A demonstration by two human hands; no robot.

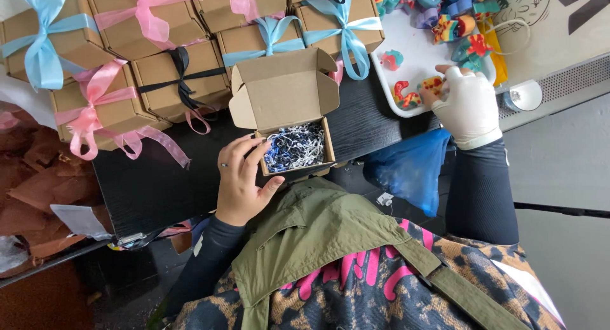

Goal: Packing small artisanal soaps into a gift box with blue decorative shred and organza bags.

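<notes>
my left hand (pixel 241 180) steadies the open box (pixel 289 123); my gloved right hand (pixel 467 104) pinches a colourful figure (pixel 432 85).
thin cardboard likely crushes easily: hold it by the side wall. the figure looks light, probably fragile: grip its edges over the white tray (pixel 413 56).

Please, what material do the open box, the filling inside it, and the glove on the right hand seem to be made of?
Open box: brown corrugated cardboard, matte; folded flaps show raw edges.
Filling: probably shredded paper, blue and white crinkled strips.
Glove on the right hand: looks like thin white latex or similar, smooth and close-fitting; exact kind uncertain.
</notes>
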